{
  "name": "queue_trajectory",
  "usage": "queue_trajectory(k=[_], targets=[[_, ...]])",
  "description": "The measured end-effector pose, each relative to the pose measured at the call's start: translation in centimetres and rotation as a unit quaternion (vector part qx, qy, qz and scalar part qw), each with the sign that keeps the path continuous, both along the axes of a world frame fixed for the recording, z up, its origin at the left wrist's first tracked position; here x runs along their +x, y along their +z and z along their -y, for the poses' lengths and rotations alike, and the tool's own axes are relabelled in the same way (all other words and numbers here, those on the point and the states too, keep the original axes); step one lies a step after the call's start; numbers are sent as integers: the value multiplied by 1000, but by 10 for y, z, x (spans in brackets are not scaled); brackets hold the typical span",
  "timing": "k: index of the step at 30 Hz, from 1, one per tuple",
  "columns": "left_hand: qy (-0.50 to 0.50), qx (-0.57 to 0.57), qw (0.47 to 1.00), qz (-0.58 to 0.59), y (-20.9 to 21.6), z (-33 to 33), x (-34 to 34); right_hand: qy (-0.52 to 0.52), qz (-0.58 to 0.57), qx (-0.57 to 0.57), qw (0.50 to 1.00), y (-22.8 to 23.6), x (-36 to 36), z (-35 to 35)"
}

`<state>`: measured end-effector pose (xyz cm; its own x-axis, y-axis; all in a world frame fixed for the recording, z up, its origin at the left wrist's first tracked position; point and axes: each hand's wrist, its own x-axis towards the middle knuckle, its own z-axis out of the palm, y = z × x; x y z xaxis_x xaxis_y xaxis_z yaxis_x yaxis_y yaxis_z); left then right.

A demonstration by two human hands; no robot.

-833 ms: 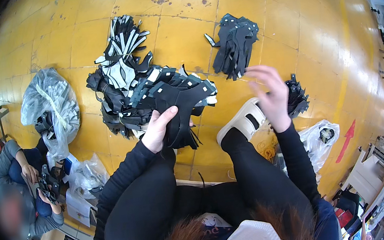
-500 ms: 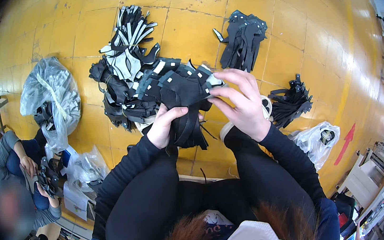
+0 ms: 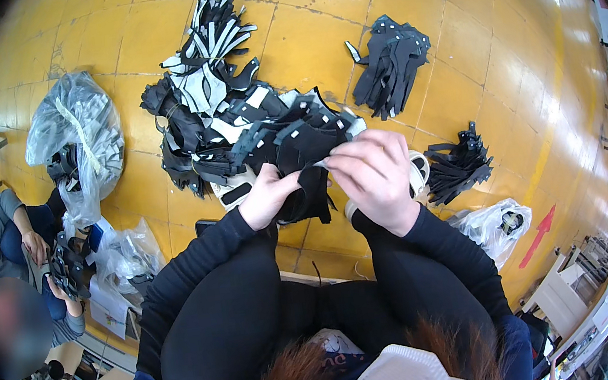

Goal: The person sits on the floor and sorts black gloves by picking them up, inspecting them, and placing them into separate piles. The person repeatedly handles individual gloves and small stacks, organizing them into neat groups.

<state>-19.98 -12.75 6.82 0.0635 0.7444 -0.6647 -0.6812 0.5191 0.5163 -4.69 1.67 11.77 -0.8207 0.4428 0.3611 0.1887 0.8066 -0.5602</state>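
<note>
In front of my knees I hold a fanned bundle of black fabric pieces [image 3: 303,143], with small white patches along their far edges. My left hand [image 3: 271,196] is closed on the near left side of the bundle, thumb on top. The fingers of my right hand [image 3: 377,179] are pinched together at the bundle's near right edge, by a small pale bit whose kind I cannot make out. Some black pieces hang down between my hands. Just beyond lies a heap of black and light-grey fabric pieces [image 3: 204,90], partly tied in bunches.
On the yellow tiled floor, a black fabric pile [image 3: 392,61] lies far right and a smaller one [image 3: 460,163] nearer. Clear plastic bags [image 3: 86,114] stand left, another plastic bag [image 3: 497,231] right. At left, a seated person [image 3: 2,235] handles black pieces.
My right fingers have moved from the bundle's right end, nearer and slightly left, into a tight pinch closer to my left hand. The view has shifted slightly.
</note>
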Motion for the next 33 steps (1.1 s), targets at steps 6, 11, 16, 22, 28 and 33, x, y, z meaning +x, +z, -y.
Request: queue_trajectory(k=[6,11,16,22,28,33], targets=[[38,19,997,-60,-1,-2,8,-30,-20,-61,997,0,-5,3],[23,29,998,-57,-2,-2,8,-22,-18,-69,997,-4,-4,7],[95,66,991,-73,4,-8,15,0,-60,-60,996,-7,-2,6],[83,30,995,-53,-3,-2,18,12,-71,-139,988,-7,-2,7],[70,1,994,-86,-2,-4,18,-10,-51,-274,960,-7,-4,15],[21,-75,994,-77,-2,-3,9,113,3,-182,977,-8,-1,12]])
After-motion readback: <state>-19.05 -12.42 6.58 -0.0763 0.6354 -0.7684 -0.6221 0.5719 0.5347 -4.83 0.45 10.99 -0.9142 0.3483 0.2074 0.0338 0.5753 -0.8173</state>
